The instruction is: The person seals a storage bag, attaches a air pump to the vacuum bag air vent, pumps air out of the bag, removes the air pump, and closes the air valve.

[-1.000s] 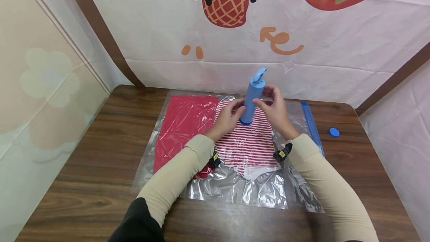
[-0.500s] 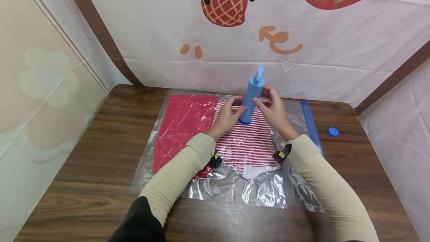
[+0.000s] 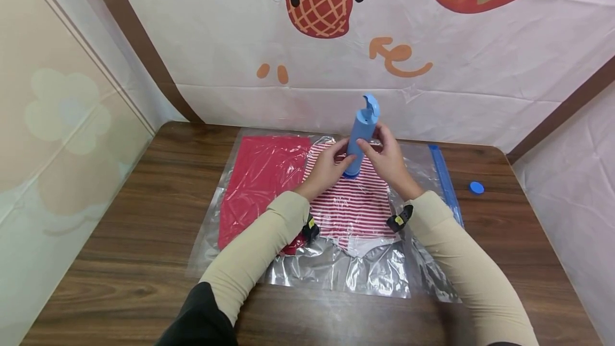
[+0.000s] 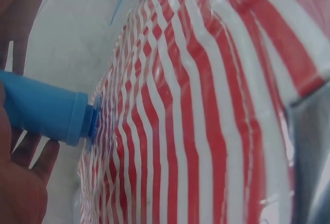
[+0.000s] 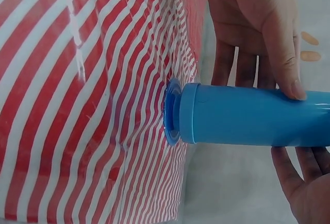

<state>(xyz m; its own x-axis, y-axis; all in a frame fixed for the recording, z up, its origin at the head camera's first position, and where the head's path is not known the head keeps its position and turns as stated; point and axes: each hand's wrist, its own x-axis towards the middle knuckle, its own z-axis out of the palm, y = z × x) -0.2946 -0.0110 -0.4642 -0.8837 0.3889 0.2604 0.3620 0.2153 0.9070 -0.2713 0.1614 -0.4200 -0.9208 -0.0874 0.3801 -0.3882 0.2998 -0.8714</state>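
Observation:
A blue hand pump (image 3: 360, 135) with a lighter blue handle (image 3: 371, 105) on top stands tilted over a clear plastic storage bag (image 3: 336, 276). Its lower end meets a darker blue round valve (image 5: 171, 112) on the bag. My left hand (image 3: 326, 170) holds the pump from the left, thumb against the barrel and fingers behind it. From the right, my right hand (image 3: 386, 159) grips it higher up with thumb and fingers. Beneath the clear film lie a red-and-white striped cloth (image 3: 353, 212) and a plain red one (image 3: 269, 175).
Along the bag's right side runs a blue zip strip (image 3: 446, 180). A small blue round cap (image 3: 476, 187) lies on the wooden table (image 3: 120, 228) to the right. A printed white curtain (image 3: 216, 41) hangs behind the table's far edge.
The pump has turned about its own length: its handle pointed right before and now points left. My right hand and wrist have shifted slightly left; the bag has stayed put.

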